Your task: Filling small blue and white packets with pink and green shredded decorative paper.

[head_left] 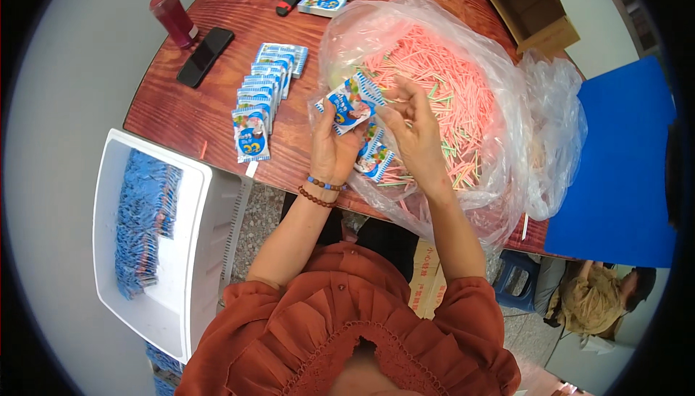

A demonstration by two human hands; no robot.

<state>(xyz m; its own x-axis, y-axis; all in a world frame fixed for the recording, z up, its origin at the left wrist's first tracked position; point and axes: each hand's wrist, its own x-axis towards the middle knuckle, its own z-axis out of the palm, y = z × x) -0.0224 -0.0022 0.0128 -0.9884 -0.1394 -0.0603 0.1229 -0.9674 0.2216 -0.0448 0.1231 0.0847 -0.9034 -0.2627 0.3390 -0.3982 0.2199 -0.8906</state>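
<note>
Pinching a packet (351, 106) in the left hand (334, 146); loosely spreading the right hand (416, 135) by its edge; best to press lightly, leaving the packet uncreased.

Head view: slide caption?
Left hand holds a blue-and-white packet, right hand alongside, by a bag of pink sticks.

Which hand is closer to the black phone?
The left hand. It is to the right of the phone and nearer the person's body, holding a blue and white packet. The right hand is farther right, over the pink sticks.
</note>
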